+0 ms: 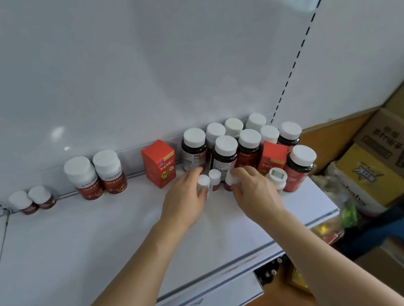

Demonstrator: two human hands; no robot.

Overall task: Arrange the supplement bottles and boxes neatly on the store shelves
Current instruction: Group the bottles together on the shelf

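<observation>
Three small white-capped bottles stood mid-shelf. The left hand curled round the leftmost bottle; the right hand gripped the rightmost, at three o'clock from it.

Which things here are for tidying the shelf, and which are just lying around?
For the job:
- small bottles held by the left hand and right hand
- dark bottles
- red boxes
- white-and-red bottles
- shelf

Just lying about:
- cardboard boxes on the floor
- yellow box
</observation>
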